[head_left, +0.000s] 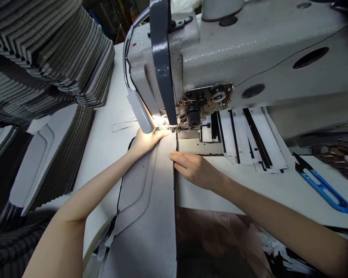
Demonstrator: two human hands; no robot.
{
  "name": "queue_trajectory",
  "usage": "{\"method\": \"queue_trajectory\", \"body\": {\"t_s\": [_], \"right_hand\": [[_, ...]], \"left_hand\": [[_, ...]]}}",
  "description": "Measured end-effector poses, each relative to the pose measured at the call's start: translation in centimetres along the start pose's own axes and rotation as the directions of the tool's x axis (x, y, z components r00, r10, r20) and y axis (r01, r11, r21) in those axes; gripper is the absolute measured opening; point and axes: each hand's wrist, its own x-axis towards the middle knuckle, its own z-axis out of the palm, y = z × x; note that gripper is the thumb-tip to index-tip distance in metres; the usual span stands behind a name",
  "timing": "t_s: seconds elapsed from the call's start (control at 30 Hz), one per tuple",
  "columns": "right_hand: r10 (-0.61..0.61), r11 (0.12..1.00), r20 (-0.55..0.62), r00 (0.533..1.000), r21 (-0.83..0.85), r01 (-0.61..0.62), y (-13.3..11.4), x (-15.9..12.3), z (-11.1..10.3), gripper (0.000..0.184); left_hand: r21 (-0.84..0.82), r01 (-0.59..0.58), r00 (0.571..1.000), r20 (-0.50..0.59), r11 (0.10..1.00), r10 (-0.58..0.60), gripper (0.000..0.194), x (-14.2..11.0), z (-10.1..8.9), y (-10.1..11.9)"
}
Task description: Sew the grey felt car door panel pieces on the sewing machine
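**Q: Where is the workpiece located?**

A: A grey, finely textured padded panel [145, 208] is laid flat in front of a grey cast-metal industrial sewing machine [234, 58]. Its far end is positioned at the machine's steel presser foot [171, 129]. A curved raised contour is visible along the panel's surface.

**Q: How are the hands and fingers positioned?**

A: The left hand [146, 143] is placed on the panel just before the presser foot, with the fingers extended and the tips directed toward the foot. The right hand [193, 170] is laid across the panel's right edge, with the fingers straight and held together. Neither hand is closed, and no grip is formed; the panel is contacted by the flat fingers.

**Q: What is arranged around the machine?**

A: A flexible gooseneck lamp with a white cylindrical head [139, 111] is positioned at the machine's left side, with its lit end aimed at the presser foot. Tall stacks of grey-and-black layered panels [50, 154] are placed further left of the machine, beside a white work table [104, 88]. White strips with black bands [243, 139] are seen to the right of the presser foot. Blue-handled thread snips [324, 189] are laid on the table, well right of the foot. Dark cloth [214, 243] is seen in front of the machine, below the table edge.
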Motion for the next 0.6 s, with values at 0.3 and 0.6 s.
{"method": "queue_trajectory", "body": {"t_s": [0.3,0.6], "right_hand": [[0.041,0.993,0.068,0.997,-0.115,-0.033,0.3,0.0,0.1,0.037],[0.139,0.990,0.146,0.979,-0.029,-0.136,-0.1,0.1,0.4,0.035]], "left_hand": [[0.480,-0.465,0.880,0.161,0.744,0.446,0.032,-5.1,0.9,3.4],[0.452,-0.486,0.863,0.116,0.748,0.491,0.037,-4.7,1.4,2.3]]}}
